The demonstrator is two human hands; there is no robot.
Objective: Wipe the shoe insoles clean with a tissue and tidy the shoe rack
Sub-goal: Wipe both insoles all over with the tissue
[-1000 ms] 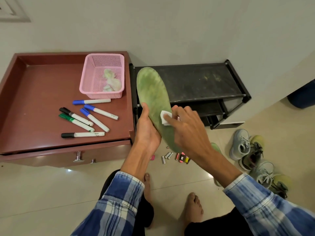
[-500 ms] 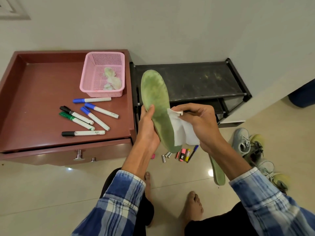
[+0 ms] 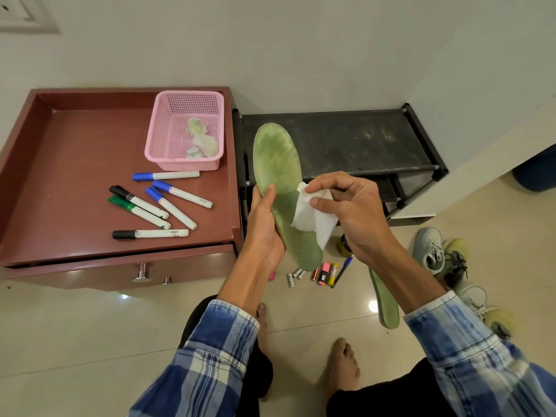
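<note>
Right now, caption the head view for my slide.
Left hand holds green insole; right hand pinches a tissue.

Wall [image 3: 301, 49] plain, off-white; white moulded frame [image 3: 21, 16] seen at top-left corner, cut by picture edge. Second wall face [image 3: 487, 70] set forward at right. Floor [image 3: 90, 341] laid in large glossy cream tiles — thin grout lines seen, small bright light spots [image 3: 373, 306] reflected. Reddish-brown table [image 3: 60, 182] placed against wall, raised rim round top, drawer front [image 3: 90, 272] below fitted with metal knob [image 3: 141, 270]. Black shoe rack [image 3: 346, 139] stood just beside table at right — top shelf dusty.
</note>
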